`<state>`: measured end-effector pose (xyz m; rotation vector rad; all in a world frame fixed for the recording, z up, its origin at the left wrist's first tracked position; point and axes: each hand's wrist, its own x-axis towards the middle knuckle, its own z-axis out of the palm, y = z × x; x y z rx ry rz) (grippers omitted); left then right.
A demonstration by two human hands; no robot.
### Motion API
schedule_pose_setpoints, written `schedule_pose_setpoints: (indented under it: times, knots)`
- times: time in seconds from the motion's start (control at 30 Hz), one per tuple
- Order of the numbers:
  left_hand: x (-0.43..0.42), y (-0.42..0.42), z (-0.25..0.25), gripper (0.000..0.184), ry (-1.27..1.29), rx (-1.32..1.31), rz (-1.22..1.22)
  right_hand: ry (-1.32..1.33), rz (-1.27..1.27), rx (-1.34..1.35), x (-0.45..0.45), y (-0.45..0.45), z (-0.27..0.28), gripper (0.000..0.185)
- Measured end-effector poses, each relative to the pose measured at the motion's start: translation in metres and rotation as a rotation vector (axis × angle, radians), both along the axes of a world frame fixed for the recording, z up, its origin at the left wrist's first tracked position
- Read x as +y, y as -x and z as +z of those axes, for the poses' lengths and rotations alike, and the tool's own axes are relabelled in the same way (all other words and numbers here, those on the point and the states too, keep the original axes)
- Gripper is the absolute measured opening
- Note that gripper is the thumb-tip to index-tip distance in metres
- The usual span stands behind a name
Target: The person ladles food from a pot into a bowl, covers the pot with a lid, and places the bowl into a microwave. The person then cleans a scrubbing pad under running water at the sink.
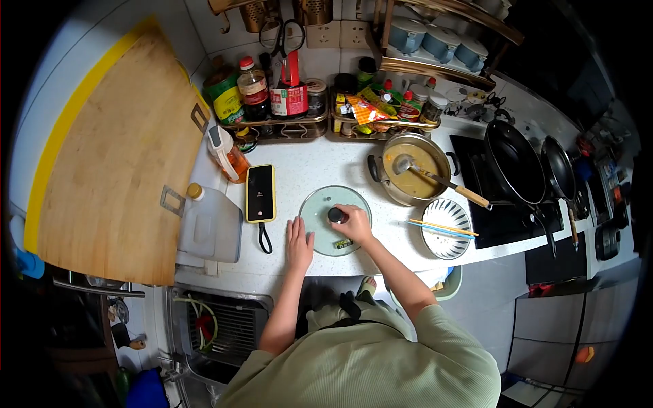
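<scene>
Head view shows a wide stainless-steel pot with dark side handles (405, 196) on the white speckled desk (292, 264), holding a cloudy yellowish broth (416, 160); a metal ladle with a wooden handle (468, 195) rests in it, its handle over the rim. Just below stands a white bowl with dark radiating stripes (445, 247), pale wooden and blue chopsticks (449, 230) lying across it; any small remains inside are hard to make out. At the left, an orange liquid shows in a clear pitcher with a white top (235, 160), while the contents of a translucent plastic jug with a yellow cap (214, 228) cannot be told.

The right forearm and fingers hide part of a round clear glass lid (320, 204), which lies flat on the desk, left of the bowl. Print on a small green label (343, 243) there is unreadable.

The right hand (355, 224) is curled closed around the lid's black knob (336, 215). The left hand (299, 245) is open, palm down, grasping nothing, at the lid's left edge; whether it presses the glass is unclear.
</scene>
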<state>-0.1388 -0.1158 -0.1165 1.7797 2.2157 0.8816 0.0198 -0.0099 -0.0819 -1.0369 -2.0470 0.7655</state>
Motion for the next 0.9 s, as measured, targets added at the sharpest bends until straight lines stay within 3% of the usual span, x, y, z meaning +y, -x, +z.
schedule_pose_setpoints:
  times: [0.37, 0.43, 0.53, 0.67, 0.77, 0.83, 0.9]
  knots:
    - [0.001, -0.005, 0.003, 0.051, -0.011, 0.051, 0.004, 0.043, 0.01, 0.011, -0.001, -0.002, -0.001, 0.035]
    - [0.004, -0.015, 0.015, 0.052, -0.038, 0.025, 0.007, 0.156, 0.052, -0.085, -0.001, -0.007, 0.009, 0.039]
    - [0.012, -0.041, 0.046, 0.052, -0.068, -0.098, -0.032, 0.105, 0.077, -0.097, -0.007, -0.028, 0.03, 0.045]
    - [0.027, -0.099, 0.072, 0.052, -0.145, -0.298, -0.188, -0.047, -0.053, -0.039, -0.013, -0.084, 0.075, 0.032]
    - [0.029, -0.15, 0.082, 0.054, -0.135, -0.369, -0.329, -0.136, -0.164, -0.021, -0.014, -0.147, 0.092, 0.01]
    - [0.029, -0.181, 0.084, 0.057, -0.129, -0.392, -0.381, -0.138, -0.256, -0.127, -0.015, -0.192, 0.095, 0.01]
    - [0.031, -0.206, 0.085, 0.046, -0.075, -0.489, -0.384, -0.131, -0.326, -0.254, -0.016, -0.236, 0.088, 0.014]
